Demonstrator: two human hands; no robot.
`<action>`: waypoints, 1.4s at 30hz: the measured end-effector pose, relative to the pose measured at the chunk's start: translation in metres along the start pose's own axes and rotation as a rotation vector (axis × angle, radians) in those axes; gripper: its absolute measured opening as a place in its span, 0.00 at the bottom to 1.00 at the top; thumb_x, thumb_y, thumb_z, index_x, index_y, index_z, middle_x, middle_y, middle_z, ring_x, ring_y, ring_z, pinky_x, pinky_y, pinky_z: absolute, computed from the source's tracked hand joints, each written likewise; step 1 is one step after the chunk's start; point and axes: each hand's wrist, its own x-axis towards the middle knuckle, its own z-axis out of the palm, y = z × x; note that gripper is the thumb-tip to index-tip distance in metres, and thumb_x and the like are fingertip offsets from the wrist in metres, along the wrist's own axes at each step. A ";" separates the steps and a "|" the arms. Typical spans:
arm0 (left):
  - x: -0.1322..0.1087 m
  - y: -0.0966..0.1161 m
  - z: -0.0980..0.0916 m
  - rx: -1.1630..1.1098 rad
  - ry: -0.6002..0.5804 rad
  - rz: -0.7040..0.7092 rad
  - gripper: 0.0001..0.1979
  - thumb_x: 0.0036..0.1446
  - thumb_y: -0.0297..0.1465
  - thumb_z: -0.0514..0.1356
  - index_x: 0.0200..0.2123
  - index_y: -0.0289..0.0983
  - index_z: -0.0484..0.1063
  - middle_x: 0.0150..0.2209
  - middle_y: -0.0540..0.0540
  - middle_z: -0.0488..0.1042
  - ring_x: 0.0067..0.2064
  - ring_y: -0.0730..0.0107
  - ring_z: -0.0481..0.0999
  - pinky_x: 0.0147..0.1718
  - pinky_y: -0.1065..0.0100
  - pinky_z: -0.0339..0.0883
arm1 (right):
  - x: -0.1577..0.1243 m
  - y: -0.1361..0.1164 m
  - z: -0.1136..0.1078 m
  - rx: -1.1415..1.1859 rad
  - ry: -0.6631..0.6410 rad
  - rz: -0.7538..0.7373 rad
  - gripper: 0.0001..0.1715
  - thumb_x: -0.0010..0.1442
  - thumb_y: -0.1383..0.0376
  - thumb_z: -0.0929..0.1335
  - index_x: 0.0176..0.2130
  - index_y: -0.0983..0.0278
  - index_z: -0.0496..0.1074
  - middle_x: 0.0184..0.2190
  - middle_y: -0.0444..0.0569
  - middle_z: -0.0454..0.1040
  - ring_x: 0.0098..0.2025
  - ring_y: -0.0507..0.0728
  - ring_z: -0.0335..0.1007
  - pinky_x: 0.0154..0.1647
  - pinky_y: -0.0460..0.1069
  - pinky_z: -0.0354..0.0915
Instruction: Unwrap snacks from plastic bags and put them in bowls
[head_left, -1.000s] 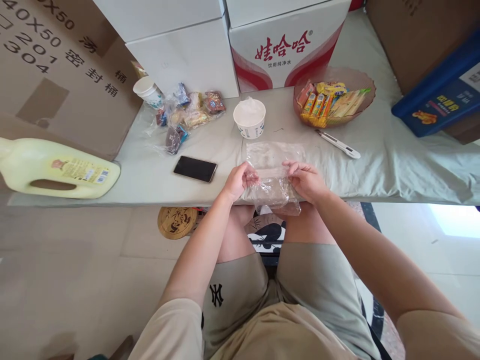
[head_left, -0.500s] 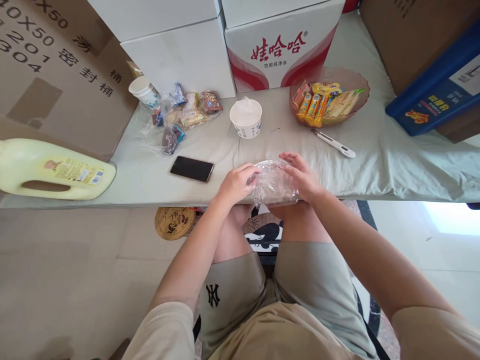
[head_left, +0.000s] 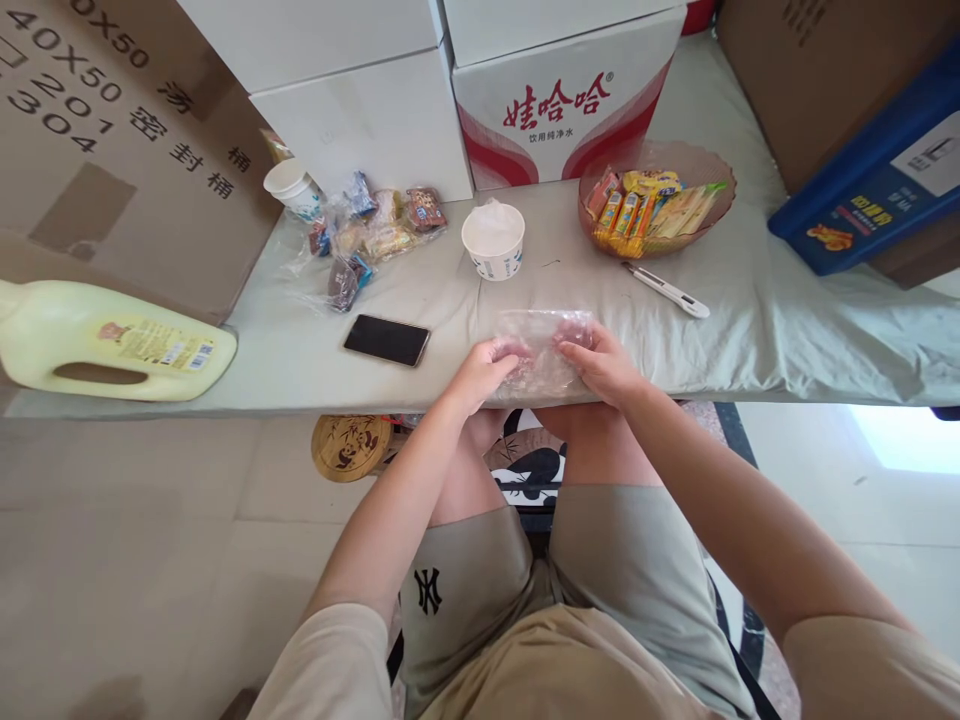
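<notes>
A crinkled clear plastic bag (head_left: pixel 544 376) lies at the front edge of the cloth-covered surface, between my two hands. My left hand (head_left: pixel 486 372) grips its left side, with the thumb on top and the fingers showing through the film. On the right side, my right hand (head_left: pixel 594 362) pinches the bag the same way, its fingertips under the plastic. Whether anything is inside the bag I cannot tell. Just beyond stands a white paper cup (head_left: pixel 493 242) with clear film in it.
A black phone (head_left: pixel 387 340) lies left of my hands. Wrapped snacks (head_left: pixel 375 228) and another paper cup (head_left: pixel 292 188) are behind it. To the right are a white utility knife (head_left: pixel 667 290) and a bowl (head_left: pixel 716 222) of snacks. A yellow jug (head_left: pixel 142 335) and cartons (head_left: pixel 562 120) stand around.
My fingers have gone from resting over the bag's sides to under its film, thumbs on top. The bag's far edge now lies flatter and straighter. The view has shifted slightly.
</notes>
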 end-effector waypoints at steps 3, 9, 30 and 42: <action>-0.002 0.002 0.000 -0.174 0.059 -0.032 0.13 0.50 0.30 0.63 0.41 0.37 0.72 0.39 0.44 0.80 0.43 0.65 0.80 0.45 0.62 0.71 | -0.002 -0.008 0.002 -0.059 -0.058 0.004 0.18 0.51 0.54 0.75 0.37 0.61 0.72 0.34 0.45 0.75 0.37 0.54 0.69 0.41 0.51 0.66; -0.004 0.013 -0.008 -0.051 0.022 -0.077 0.20 0.53 0.38 0.63 0.49 0.38 0.68 0.28 0.49 0.78 0.28 0.69 0.78 0.30 0.68 0.70 | -0.002 -0.007 0.002 -0.073 -0.049 0.032 0.14 0.53 0.56 0.73 0.35 0.61 0.70 0.28 0.41 0.71 0.28 0.51 0.64 0.31 0.48 0.61; 0.011 0.003 -0.019 0.176 0.130 0.271 0.16 0.48 0.24 0.61 0.42 0.39 0.68 0.34 0.51 0.73 0.34 0.75 0.75 0.38 0.70 0.69 | 0.002 -0.004 0.003 0.158 0.025 0.036 0.37 0.45 0.59 0.78 0.51 0.54 0.64 0.33 0.39 0.70 0.32 0.52 0.67 0.35 0.48 0.65; 0.003 0.008 0.030 0.541 0.004 0.383 0.31 0.54 0.35 0.65 0.61 0.41 0.62 0.66 0.39 0.63 0.66 0.55 0.63 0.61 0.57 0.60 | -0.004 0.000 0.000 0.089 -0.002 0.009 0.20 0.49 0.53 0.76 0.30 0.60 0.66 0.25 0.39 0.66 0.27 0.50 0.62 0.31 0.47 0.58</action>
